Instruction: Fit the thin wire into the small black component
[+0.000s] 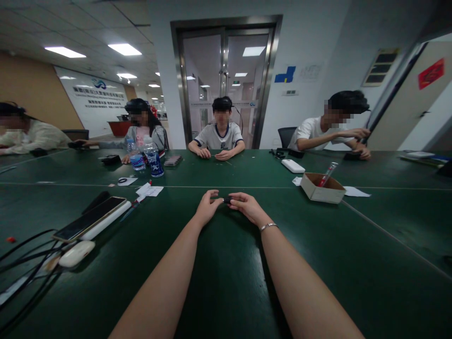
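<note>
A small black object [227, 200], too small to name, is between my two hands just above the green table. My right hand [250, 208] pinches its right end between thumb and fingertips; a silvery bracelet [269, 226] circles that wrist. At the other end, the thumb of my left hand [207, 208] meets the object's tip, while the forefinger curves above it, a little apart. Whether other left fingers grip it from behind is hidden. Both forearms reach forward over the green tabletop [229, 282].
To the left lie a phone [93, 217] on a white strip, dark cables [30, 263] and a white rounded case [76, 253]. Bottles [153, 157] and paper slips [150, 189] stand farther off. An open box [323, 190] holds a tube. Several people sit around the table.
</note>
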The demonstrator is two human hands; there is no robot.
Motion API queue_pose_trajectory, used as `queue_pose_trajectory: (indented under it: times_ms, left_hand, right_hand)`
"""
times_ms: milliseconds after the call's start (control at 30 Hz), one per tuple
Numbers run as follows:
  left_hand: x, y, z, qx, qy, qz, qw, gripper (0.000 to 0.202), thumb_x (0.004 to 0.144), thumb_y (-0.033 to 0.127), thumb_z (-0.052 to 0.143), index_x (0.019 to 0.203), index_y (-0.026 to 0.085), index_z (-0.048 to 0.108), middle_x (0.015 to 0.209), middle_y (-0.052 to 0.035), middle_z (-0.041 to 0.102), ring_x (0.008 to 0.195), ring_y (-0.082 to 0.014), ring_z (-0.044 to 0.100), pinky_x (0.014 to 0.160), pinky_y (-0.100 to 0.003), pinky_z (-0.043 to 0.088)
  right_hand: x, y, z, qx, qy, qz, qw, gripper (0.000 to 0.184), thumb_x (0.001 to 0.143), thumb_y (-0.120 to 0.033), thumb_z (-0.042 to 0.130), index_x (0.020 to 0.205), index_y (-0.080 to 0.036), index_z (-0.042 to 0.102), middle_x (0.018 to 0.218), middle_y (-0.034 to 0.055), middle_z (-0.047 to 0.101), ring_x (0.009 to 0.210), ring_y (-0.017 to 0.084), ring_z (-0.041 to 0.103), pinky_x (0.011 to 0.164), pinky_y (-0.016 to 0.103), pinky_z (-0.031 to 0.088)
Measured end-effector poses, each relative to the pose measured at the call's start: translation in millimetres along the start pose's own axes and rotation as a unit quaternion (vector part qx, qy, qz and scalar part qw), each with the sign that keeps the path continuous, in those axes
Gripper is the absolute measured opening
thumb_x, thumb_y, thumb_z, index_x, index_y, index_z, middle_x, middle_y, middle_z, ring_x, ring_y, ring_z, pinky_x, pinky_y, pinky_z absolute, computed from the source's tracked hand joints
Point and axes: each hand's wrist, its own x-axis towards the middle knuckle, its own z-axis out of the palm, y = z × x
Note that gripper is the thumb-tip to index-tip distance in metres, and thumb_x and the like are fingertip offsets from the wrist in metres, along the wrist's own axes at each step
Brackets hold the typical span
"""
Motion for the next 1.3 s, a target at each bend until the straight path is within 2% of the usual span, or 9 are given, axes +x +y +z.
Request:
queue_pose_trajectory:
  times_ms: [100,233,300,367,433,567,733,967,1300]
  left_hand:
    - [0.1,0.8,0.6,-0.004,-0.033,-0.017,0.999,0.035,0.086,0.033,0.05,0.115,0.015,0.053,0.094,-0.009,0.061,0.077,-0.0165,0.06,0.069,-0.029,0.049]
    - [-0.2,1.3,0.9,0.021,-0.016,0.038,0.999,0.057,0.069,0.016,0.067,0.123,0.02,0.051,0.112,-0.0089,0.056,0.082,-0.0141,0.058,0.077,-0.028,0.048]
    - [-0.2,0.7,0.9,0.031,-0.015,0.023,0.999,0.045,0.075,0.024,0.064,0.119,0.019,0.054,0.108,-0.0088,0.057,0.079,-0.0142,0.058,0.075,-0.029,0.047]
    - [-0.8,0.5,1.0,0.041,-0.029,0.008,0.999,0.033,0.085,0.036,0.051,0.111,0.017,0.058,0.088,-0.0062,0.061,0.07,-0.0144,0.056,0.069,-0.029,0.046]
    - [-1.8,1.3,1.4,0.054,-0.033,0.014,0.998,0.031,0.088,0.036,0.045,0.108,0.017,0.058,0.078,-0.0039,0.06,0.068,-0.0147,0.055,0.066,-0.028,0.045]
    - [-3.5,4.2,2.1,0.056,-0.007,0.043,0.997,0.03,0.08,0.024,0.057,0.11,0.018,0.058,0.091,-0.005,0.061,0.077,-0.0144,0.057,0.071,-0.026,0.046]
    - [-1.8,1.8,1.9,0.036,-0.022,0.017,0.999,0.028,0.088,0.032,0.045,0.109,0.017,0.057,0.075,-0.0022,0.059,0.066,-0.0139,0.054,0.063,-0.025,0.043]
    - [-0.6,0.1,0.2,0.052,-0.01,0.022,0.998,0.026,0.084,0.028,0.05,0.107,0.019,0.059,0.083,-0.0029,0.06,0.075,-0.0153,0.056,0.071,-0.027,0.044]
    - [-0.2,-0.5,-0.1,0.048,-0.015,0.023,0.999,0.026,0.085,0.028,0.051,0.108,0.019,0.059,0.089,-0.0045,0.062,0.077,-0.0157,0.057,0.073,-0.028,0.046]
  right_hand:
    - [-1.1,-0.9,0.8,-0.002,0.002,-0.001,1.0,0.026,0.069,-0.004,0.075,0.092,-0.014,0.07,0.091,0.005,0.066,0.082,0.015,0.065,0.075,0.024,0.058]
    - [-1.9,-1.9,1.8,0.0,0.006,-0.001,1.0,0.026,0.068,-0.003,0.075,0.092,-0.014,0.069,0.092,0.0056,0.066,0.078,0.014,0.066,0.073,0.024,0.058]
    - [-2.0,-2.0,2.0,-0.002,0.0,0.002,1.0,0.026,0.069,-0.003,0.075,0.092,-0.013,0.069,0.091,0.006,0.066,0.078,0.014,0.066,0.073,0.023,0.058]
    - [-2.0,-1.8,2.0,-0.004,-0.006,0.003,1.0,0.026,0.069,-0.003,0.074,0.093,-0.013,0.068,0.092,0.0061,0.066,0.08,0.014,0.066,0.073,0.022,0.057]
    - [-1.8,-1.4,1.7,-0.011,-0.008,0.003,1.0,0.027,0.069,-0.003,0.074,0.093,-0.014,0.069,0.092,0.0057,0.066,0.08,0.013,0.065,0.073,0.021,0.057]
    - [-1.1,-0.4,0.7,-0.03,-0.005,-0.001,1.0,0.027,0.07,-0.005,0.075,0.094,-0.015,0.069,0.093,0.0051,0.066,0.078,0.013,0.065,0.071,0.021,0.058]
    - [-0.3,0.0,-0.4,-0.019,-0.014,0.001,1.0,0.027,0.07,-0.006,0.075,0.095,-0.015,0.069,0.093,0.0055,0.066,0.081,0.014,0.065,0.073,0.022,0.057]
    - [-1.3,-2.4,1.1,-0.026,-0.012,0.007,1.0,0.025,0.072,-0.005,0.073,0.095,-0.014,0.068,0.093,0.0056,0.067,0.076,0.013,0.066,0.07,0.021,0.058]
    - [-2.2,-4.4,3.5,-0.017,0.007,0.014,1.0,0.021,0.072,-0.007,0.075,0.092,-0.012,0.069,0.085,0.0061,0.068,0.067,0.011,0.065,0.063,0.017,0.056]
